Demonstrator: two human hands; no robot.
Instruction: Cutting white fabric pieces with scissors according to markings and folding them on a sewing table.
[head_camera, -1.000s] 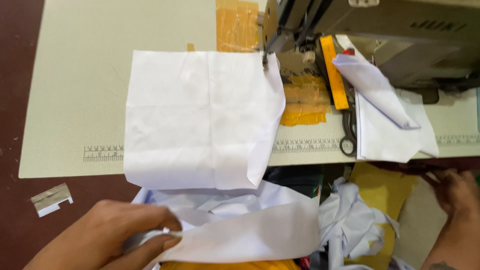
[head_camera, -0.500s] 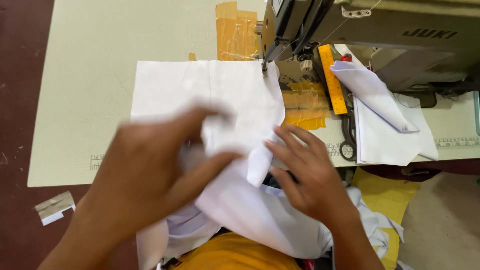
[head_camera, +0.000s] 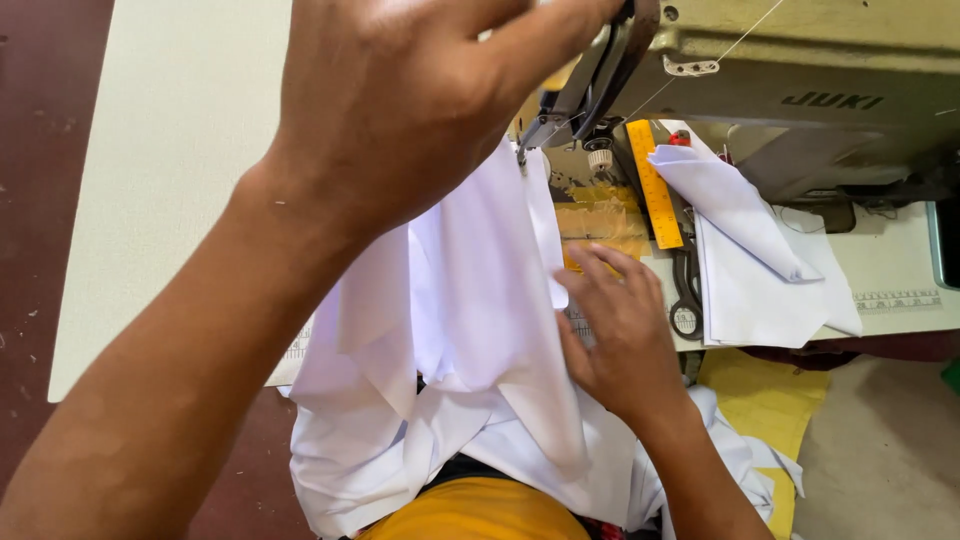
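Two broad things fill your view, the pale sewing table (head_camera: 170, 180) and the olive sewing machine (head_camera: 800, 90), and between them the white fabric (head_camera: 470, 330) hangs from your raised left hand (head_camera: 400, 110) down over the table edge into your lap. It looks light, soft and limp, likely to slide and crease, so take it by a folded edge close to the needle; your left hand pinches its top near the presser foot (head_camera: 540, 130), while your right hand (head_camera: 615, 330) lies flat and open against its side. Half a second ago the cloth lay lower on the table under both hands, and now your left has lifted it up toward the needle, beside the yellow ruler (head_camera: 655, 185) and scissors (head_camera: 685, 290).
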